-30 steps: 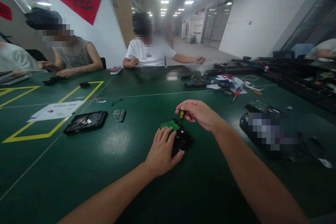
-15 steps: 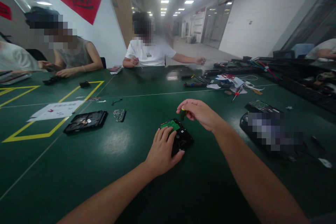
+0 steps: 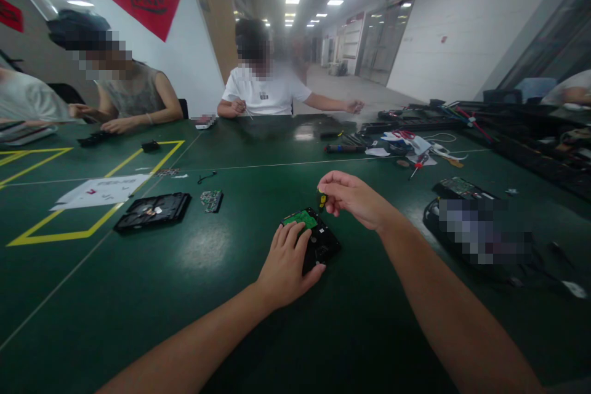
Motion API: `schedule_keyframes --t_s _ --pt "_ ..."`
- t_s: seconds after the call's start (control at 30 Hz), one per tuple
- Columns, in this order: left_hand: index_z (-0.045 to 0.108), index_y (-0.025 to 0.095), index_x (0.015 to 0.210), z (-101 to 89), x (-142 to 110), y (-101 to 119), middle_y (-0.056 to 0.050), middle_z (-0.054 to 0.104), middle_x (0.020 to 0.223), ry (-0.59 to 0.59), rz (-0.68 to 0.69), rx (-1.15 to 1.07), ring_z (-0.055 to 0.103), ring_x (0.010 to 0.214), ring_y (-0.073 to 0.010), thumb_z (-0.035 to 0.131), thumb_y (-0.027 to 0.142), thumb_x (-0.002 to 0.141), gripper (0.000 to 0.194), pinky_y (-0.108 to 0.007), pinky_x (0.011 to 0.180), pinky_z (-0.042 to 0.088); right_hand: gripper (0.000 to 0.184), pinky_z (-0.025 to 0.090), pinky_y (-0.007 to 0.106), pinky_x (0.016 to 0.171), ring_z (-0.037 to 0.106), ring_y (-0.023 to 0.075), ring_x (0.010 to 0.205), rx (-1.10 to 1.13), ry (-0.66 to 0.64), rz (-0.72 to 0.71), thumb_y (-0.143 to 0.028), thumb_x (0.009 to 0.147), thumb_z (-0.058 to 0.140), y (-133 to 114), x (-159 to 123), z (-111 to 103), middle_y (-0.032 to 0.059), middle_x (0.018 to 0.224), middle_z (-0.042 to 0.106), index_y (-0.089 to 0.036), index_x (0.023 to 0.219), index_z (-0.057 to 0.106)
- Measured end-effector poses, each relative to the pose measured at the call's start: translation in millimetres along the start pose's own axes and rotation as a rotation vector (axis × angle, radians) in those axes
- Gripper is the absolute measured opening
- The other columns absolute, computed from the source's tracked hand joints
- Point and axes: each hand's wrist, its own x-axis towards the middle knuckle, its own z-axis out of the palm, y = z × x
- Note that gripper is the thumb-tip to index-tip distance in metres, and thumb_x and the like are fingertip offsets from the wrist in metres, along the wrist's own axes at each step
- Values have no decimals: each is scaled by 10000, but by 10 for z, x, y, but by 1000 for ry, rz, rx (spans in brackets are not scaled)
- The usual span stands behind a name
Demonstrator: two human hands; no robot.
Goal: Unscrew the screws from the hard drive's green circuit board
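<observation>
A flat, black, rectangular hard drive with a green patch is steadied on the dark green table by the left hand from seven o'clock, its fingers unclenched and spread. At one o'clock, a small black-and-yellow screwdriver is pinched by the right hand; its yellow marks, mostly hidden before, are now exposed. Tip contact cannot be told.
</observation>
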Motion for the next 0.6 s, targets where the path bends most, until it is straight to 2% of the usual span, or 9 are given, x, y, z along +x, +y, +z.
schedule_keyframes --t_s 0.13,0.27,0.37,0.47,0.53,0.6 --pt "464 196 1479 -8 0 8 -164 494 1489 7 2 -5 427 1414 -403 683 516 893 702 -668 1228 293 147 321 231 475 490 89 560 -103 -5 -55 -295 902 632 -32 -5 -24 6 775 655 -190 918 732" --pt "461 197 1481 -17 2 14 -164 496 1483 3 1 -4 426 1413 -401 683 511 895 701 -667 1229 292 207 342 233 503 488 85 602 -143 -53 -75 -286 931 599 -78 -33 -20 58 1038 751 -187 978 775" --pt "466 200 1477 -11 2 12 -163 500 1477 6 -2 -11 430 1410 -399 688 510 893 698 -665 1229 294 221 336 229 485 486 80 592 -128 -97 -70 -322 957 597 -75 -44 -6 65 1117 746 -200 1045 759" --pt "465 212 1477 3 -1 3 -158 497 1480 13 -2 -17 432 1410 -399 687 508 892 693 -670 1228 293 174 361 224 470 534 89 575 -54 -72 -47 -332 948 624 -39 -42 4 42 963 724 -207 1048 695" --pt "462 212 1481 11 -4 -5 -158 493 1484 14 -1 -17 430 1411 -400 687 510 892 697 -675 1225 294 129 414 229 496 582 112 586 -17 -65 -34 -320 922 661 -22 -42 1 3 800 669 -212 990 646" --pt "461 209 1483 14 -4 -9 -158 491 1486 12 1 -16 428 1413 -399 686 512 892 701 -673 1229 290 107 427 232 514 588 118 593 -40 -98 -33 -296 890 686 -23 -48 -8 -12 734 640 -208 927 638"
